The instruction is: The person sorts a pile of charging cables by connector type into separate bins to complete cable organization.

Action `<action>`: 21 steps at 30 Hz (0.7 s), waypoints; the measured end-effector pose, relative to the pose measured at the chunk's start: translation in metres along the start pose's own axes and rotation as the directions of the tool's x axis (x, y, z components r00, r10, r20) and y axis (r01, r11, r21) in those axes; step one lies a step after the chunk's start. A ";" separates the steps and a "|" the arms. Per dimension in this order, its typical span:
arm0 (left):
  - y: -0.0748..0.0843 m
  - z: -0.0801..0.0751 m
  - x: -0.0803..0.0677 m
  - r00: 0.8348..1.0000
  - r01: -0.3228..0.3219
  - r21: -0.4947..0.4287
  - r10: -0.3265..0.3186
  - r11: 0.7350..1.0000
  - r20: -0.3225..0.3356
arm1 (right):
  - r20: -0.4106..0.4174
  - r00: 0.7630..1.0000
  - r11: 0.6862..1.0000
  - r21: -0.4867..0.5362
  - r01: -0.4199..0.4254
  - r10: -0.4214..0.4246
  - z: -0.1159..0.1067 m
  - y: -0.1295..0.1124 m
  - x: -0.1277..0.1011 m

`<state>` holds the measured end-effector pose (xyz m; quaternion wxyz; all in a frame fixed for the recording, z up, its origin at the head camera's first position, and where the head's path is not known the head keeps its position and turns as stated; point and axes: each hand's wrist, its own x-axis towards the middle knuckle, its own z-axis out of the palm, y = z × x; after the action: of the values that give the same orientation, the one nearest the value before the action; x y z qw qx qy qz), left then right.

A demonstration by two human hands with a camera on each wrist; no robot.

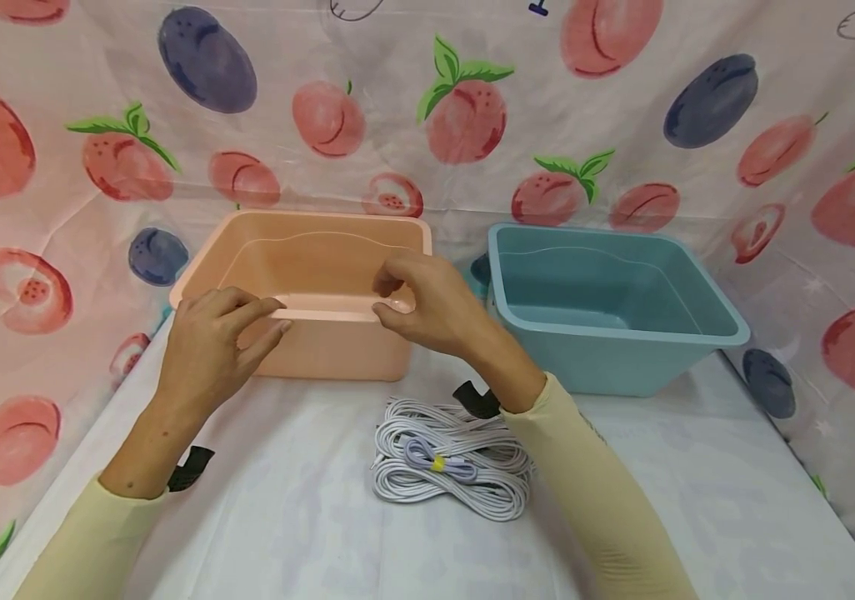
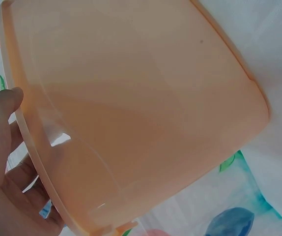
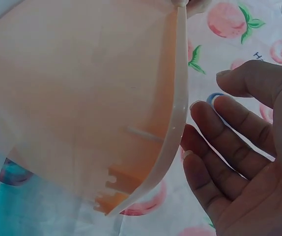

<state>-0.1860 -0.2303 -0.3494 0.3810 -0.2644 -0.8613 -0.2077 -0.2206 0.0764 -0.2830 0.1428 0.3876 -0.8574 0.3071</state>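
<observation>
A peach plastic tub stands on the white-covered table, and both hands are at its near rim. My left hand lies at the rim's left part, its fingers almost straight along the edge. In the left wrist view the tub's outer wall fills the frame, with the left hand's thumb and fingers just beside the rim. My right hand hovers at the rim's right part with loosely bent fingers. In the right wrist view the right hand is spread beside the tub's rim, not clasping it.
A blue tub stands right of the peach one, nearly touching it. A coil of white cable with a yellow tie lies on the cloth under my right forearm. A fruit-printed curtain hangs behind and at both sides.
</observation>
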 end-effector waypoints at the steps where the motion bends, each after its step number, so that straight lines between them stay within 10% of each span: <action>1: 0.000 0.000 0.000 1.000 0.001 0.000 -0.001 1.000 0.002 | -0.009 1.000 1.000 0.006 0.004 -0.004 0.000 0.001 -0.001; 21: 0.001 -0.002 0.002 1.000 0.005 -0.007 -0.005 1.000 0.001 | -0.095 0.995 0.999 -0.007 0.041 -0.041 -0.007 -0.008 -0.031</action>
<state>-0.1857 -0.2305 -0.3466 0.3794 -0.2637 -0.8613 -0.2114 -0.1945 0.0946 -0.2891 0.1905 0.3899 -0.8422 0.3201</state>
